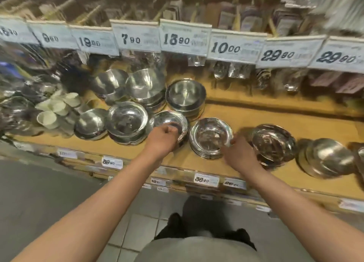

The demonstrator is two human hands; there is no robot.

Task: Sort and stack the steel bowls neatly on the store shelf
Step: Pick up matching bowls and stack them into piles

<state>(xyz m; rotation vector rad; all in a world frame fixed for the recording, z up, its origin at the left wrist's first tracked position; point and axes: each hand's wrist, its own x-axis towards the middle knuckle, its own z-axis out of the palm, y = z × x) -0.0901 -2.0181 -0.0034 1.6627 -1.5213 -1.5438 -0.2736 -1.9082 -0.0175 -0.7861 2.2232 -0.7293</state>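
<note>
Pretty cluttered wooden shelf (275,122) here. A row of price tags (184,37) hangs off the shelf above, eight readable ones, with bagged spoons (220,71) dangling behind them at the far right. On the far left there's a pile of white cups (57,107), maybe five, blurry.

Steel bowls sit in about nine groups: three stacks at the back, six along the near edge. The flat-bottomed stack (186,99) sits right behind the small bowl (170,124).

Left hand (162,141) reaches in with fingers curled over the near rim of that small bowl, gripping it. Right hand (239,153) pinches the right rim of the shallow bowl stack (210,136) just beside it. Both arms stretched forward.
</note>
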